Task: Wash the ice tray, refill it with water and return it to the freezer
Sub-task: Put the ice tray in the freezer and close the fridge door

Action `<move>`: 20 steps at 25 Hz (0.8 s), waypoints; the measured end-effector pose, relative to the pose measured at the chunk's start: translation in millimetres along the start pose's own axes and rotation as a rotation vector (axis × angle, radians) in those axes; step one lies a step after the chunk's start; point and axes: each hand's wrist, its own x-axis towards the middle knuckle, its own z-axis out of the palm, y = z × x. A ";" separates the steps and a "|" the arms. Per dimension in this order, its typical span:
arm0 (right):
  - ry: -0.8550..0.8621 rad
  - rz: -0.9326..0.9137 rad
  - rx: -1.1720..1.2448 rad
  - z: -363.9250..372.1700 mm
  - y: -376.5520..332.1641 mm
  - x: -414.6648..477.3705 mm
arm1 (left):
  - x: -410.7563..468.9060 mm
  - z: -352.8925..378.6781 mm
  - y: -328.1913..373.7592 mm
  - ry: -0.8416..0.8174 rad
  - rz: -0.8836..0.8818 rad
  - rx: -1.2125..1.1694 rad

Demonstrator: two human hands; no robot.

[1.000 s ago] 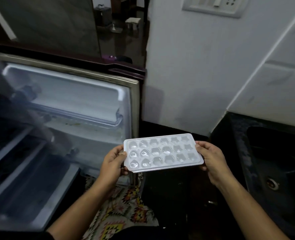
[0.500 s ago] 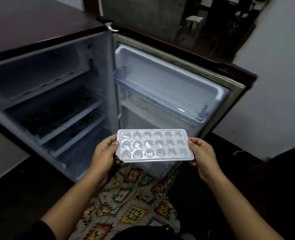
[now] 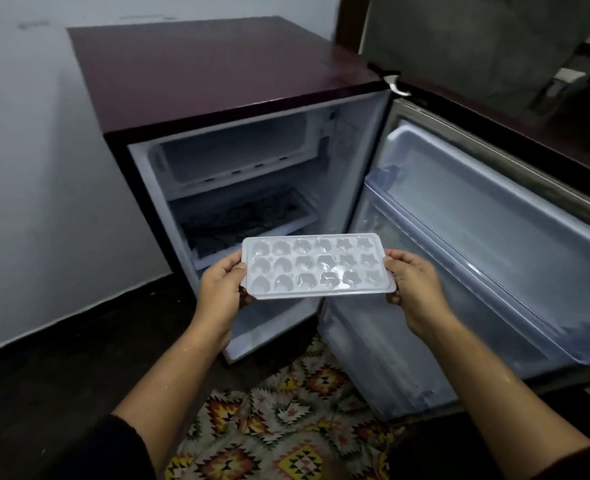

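I hold a white plastic ice tray (image 3: 316, 266) level in front of the open fridge. Its shaped cells glisten, with three rows of them. My left hand (image 3: 222, 289) grips the tray's left end, thumb on top. My right hand (image 3: 413, 289) grips the right end the same way. The small maroon fridge (image 3: 217, 71) stands straight ahead with its door (image 3: 494, 237) swung open to the right. The freezer compartment (image 3: 238, 157) sits at the top of the fridge's inside, above and behind the tray, and it looks bare.
A shelf (image 3: 252, 216) with dark wire-like things lies under the freezer compartment. The open door's shelves jut toward me on the right. A patterned cloth (image 3: 286, 427) lies below between my arms. A pale wall (image 3: 37, 168) and dark floor (image 3: 61, 375) are at the left.
My view has swung left from the sink and wall to face the fridge's open inside. The tray stays level in both hands, now in front of the fridge shelves.
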 end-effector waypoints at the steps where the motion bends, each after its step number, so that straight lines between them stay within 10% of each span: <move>1: -0.022 -0.004 -0.003 10.3 -5.8 13.5 | 8.2 -0.2 1.5 0.036 0.004 -0.007; 20: -0.167 -0.204 0.071 177.5 -77.9 199.3 | 194.0 -1.7 29.2 0.511 0.180 -0.163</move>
